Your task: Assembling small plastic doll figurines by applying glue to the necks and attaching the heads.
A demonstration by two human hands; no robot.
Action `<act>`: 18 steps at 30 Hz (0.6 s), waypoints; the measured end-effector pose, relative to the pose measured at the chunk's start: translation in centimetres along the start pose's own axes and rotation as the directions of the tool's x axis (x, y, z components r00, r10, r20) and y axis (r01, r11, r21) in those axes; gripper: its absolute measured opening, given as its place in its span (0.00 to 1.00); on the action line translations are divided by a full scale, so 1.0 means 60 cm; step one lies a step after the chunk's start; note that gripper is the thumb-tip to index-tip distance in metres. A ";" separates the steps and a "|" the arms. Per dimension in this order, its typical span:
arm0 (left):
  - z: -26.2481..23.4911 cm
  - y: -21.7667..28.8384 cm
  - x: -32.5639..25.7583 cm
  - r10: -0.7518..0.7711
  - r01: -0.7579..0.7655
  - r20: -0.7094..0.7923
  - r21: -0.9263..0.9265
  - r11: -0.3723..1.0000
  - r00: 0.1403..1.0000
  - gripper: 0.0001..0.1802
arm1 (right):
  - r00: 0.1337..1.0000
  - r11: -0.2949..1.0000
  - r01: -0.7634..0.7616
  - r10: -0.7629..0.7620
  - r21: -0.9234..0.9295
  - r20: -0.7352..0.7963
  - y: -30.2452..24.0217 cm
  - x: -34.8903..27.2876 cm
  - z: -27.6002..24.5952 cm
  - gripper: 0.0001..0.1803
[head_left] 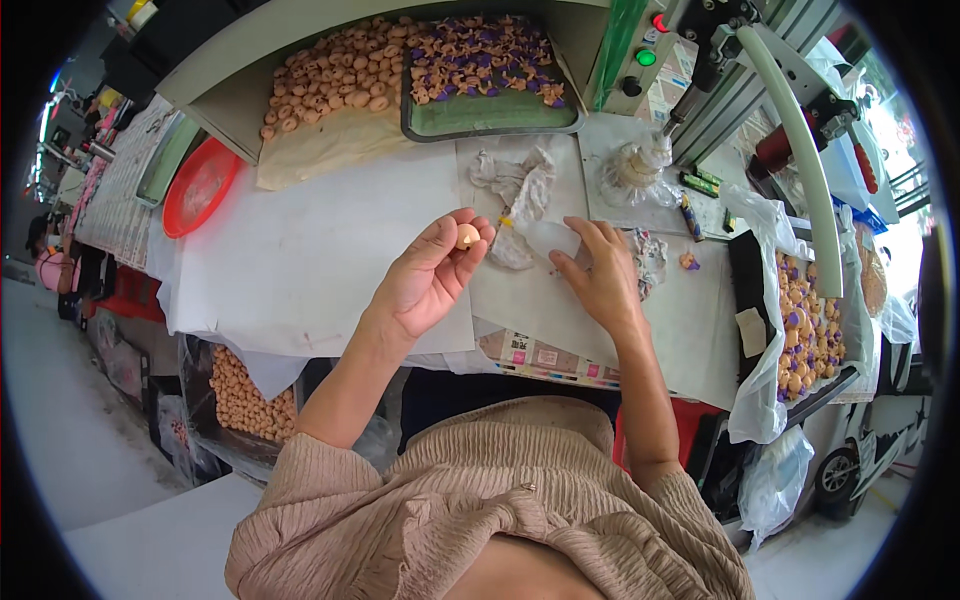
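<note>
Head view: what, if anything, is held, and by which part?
Left hand: peach-coloured piece, gripped by its sides. Right hand: cannot tell whether it holds anything.

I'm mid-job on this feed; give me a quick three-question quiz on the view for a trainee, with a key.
1. Which hand holds the small peach-coloured piece?
2. True or false: the red basin is to the right of the dark-rimmed tray at the back.
3. What colours are the pieces in that tray? A) white and blue; B) peach and purple; C) red and black.

Key: 1. the left hand; 2. false, it is to the left; 3. B.
</note>
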State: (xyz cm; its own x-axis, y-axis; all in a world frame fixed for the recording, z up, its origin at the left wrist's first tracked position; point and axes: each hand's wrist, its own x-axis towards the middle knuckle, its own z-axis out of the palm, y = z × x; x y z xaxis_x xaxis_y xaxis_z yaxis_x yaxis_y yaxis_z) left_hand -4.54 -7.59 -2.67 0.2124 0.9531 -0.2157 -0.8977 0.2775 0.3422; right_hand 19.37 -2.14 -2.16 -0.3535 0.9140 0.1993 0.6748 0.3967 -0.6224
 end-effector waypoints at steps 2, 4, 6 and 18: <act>-0.002 -0.009 -0.005 0.026 -0.025 -0.025 0.043 0.999 0.999 0.13 | 1.000 0.999 0.026 -0.026 -0.019 0.017 0.002 0.008 0.010 0.23; -0.001 -0.018 -0.007 0.087 -0.078 -0.045 0.170 0.982 0.995 0.16 | 0.998 0.998 0.052 -0.051 -0.037 0.029 0.005 0.010 0.013 0.23; -0.003 -0.018 -0.009 0.073 -0.067 -0.027 0.167 0.984 0.997 0.17 | 0.993 0.998 0.067 -0.065 -0.017 0.100 0.006 0.009 0.015 0.23; -0.030 -0.035 -0.006 -0.024 0.017 0.043 0.152 0.988 0.999 0.21 | 0.958 0.673 -0.235 0.283 0.701 0.049 -0.021 -0.040 -0.017 0.19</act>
State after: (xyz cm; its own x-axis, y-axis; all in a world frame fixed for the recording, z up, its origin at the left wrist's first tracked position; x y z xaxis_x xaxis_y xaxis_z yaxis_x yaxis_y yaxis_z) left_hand -3.39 -8.72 -4.94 0.2505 0.9505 -0.1841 -0.8247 0.3091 0.4737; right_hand 20.00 -4.75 -1.08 -0.1796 0.9835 -0.0225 0.0829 -0.0076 -0.9965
